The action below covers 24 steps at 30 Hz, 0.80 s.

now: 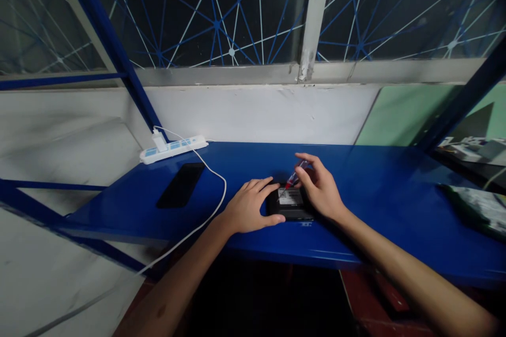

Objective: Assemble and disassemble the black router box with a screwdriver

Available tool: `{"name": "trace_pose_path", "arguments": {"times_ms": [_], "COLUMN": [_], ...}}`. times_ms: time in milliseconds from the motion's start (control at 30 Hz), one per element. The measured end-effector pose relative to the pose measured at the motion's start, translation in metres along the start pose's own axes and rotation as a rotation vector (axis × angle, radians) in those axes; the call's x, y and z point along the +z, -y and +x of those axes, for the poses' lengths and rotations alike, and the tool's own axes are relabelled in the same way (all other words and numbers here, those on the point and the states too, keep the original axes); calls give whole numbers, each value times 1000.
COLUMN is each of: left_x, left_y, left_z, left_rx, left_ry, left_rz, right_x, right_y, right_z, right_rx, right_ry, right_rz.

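Note:
A small black box-shaped device (291, 212) with a white label lies flat on the blue table. My left hand (249, 208) holds its left side, fingers along the far edge and thumb at the near edge. In my right hand (322, 189) is a screwdriver (293, 176) with a clear handle and a red collar, gripped by the fingers. It slants down to the left, its thin tip at the left part of the device's top. Whether the tip sits in a screw is too small to tell.
A black phone (181, 185) lies to the left on the blue table (379, 195). Behind it is a white power strip (174, 148) with a plugged-in charger; its white cable (225, 184) runs toward me. A dark green packet (474, 208) rests at the right. Blue metal posts frame both sides.

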<state>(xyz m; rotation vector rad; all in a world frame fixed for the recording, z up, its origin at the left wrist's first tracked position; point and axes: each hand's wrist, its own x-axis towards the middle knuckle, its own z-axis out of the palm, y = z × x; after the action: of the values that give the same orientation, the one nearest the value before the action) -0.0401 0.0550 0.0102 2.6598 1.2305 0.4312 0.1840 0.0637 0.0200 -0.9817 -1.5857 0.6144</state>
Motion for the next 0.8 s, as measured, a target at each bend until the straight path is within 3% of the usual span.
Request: {"name": "trace_pose_path", "arguments": {"times_ms": [267, 467, 633, 733, 800], "left_x": [0, -3, -4, -4, -4], "left_y": [0, -2, -1, -1, -1], "left_z": [0, -1, -1, -2, -1], "left_rx": [0, -4, -8, -8, -10], "left_ry": [1, 9, 28, 32, 34], "left_rz": [9, -13, -25, -33, -36], "right_x": [-2, -18, -53, -77, -90], "right_y": [-2, -6, -13, -27, -40], "right_z": [2, 13, 28, 37, 41], "right_rx": [39, 15, -29, 77, 195], "right_ry": [-9, -205, -409, -374, -248], "right_rz": [54, -20, -160, -402, -615]}}
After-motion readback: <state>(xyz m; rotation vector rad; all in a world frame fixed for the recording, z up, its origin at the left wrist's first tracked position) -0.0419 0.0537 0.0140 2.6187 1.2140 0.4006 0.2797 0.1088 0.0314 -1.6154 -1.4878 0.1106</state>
